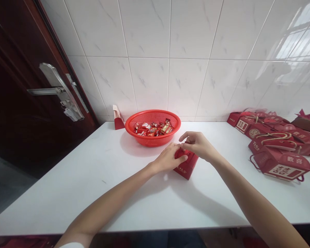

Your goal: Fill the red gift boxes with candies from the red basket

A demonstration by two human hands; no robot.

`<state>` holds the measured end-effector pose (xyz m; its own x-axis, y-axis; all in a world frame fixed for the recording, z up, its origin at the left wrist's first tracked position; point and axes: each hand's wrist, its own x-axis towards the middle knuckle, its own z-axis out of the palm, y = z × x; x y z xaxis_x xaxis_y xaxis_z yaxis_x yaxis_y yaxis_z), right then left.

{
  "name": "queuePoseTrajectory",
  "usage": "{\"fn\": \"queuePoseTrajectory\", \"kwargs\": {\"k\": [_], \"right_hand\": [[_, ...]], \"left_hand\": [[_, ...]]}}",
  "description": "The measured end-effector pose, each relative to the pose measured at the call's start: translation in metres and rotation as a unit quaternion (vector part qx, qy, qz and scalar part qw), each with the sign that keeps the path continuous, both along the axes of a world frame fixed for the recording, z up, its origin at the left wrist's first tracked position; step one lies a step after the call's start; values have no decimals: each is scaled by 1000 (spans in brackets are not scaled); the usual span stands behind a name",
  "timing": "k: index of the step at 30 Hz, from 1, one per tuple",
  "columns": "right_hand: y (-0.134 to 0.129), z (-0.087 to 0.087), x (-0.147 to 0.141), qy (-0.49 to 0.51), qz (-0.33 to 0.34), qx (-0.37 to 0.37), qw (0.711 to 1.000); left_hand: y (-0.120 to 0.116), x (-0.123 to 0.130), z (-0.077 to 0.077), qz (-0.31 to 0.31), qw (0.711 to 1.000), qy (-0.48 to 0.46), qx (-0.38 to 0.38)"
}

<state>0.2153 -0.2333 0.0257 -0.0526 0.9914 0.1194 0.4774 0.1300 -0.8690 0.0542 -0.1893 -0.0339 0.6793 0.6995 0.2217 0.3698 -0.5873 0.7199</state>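
A small red gift box (185,168) with gold lettering stands on the white table, in front of the basket. My left hand (169,156) holds it from the left, with the thumb across its front face and the fingers at its upper edge. My right hand (196,144) is at the top of the same box, fingers curled and thumb against the upper flap. Between the fingers of both hands the box's top edge is partly hidden. Just behind my hands is a red plastic basket (153,140) holding wrapped candies (155,129).
Several red gift boxes (284,162) with cord handles cluster at the right of the white table (74,193). A small red and cream box (119,120) stands left of the basket by the tiled wall (147,79). A dark door (23,69) is at left.
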Motion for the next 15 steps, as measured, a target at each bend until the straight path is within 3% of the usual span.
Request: {"fn": "queuePoseTrajectory", "kwargs": {"k": [7,11,15], "right_hand": [[-5,17,17,70,-4,2,998],[-17,26,37,72,-26,20,997],[-47,38,64,65,-80,56,993]], "left_hand": [[6,-16,8,-14,994,-89,-68],[14,-26,1,11,986,-125,-112],[24,-39,-10,33,977,-122,-169]]}}
